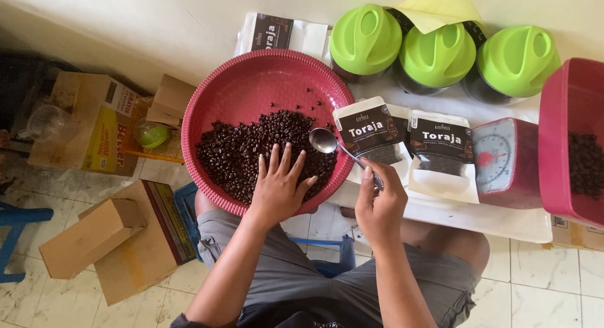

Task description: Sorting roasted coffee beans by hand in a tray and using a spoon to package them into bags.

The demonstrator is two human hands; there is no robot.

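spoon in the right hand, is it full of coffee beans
No, the spoon held by the right hand has an empty, shiny bowl, while the coffee beans lie in the red basket under the left hand.

The spoon (327, 141) is shiny polished metal. The red basin (251, 83) is ribbed matt plastic, the green lids (367, 38) smooth glossy plastic. Dark coffee beans (251, 149) gleam faintly. The boxes (91, 237) are dull brown cardboard.

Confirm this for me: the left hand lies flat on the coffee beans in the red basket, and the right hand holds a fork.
Not quite. In the head view the right hand holds a metal spoon, not a fork. The left hand does lie flat on the coffee beans in the red basket.
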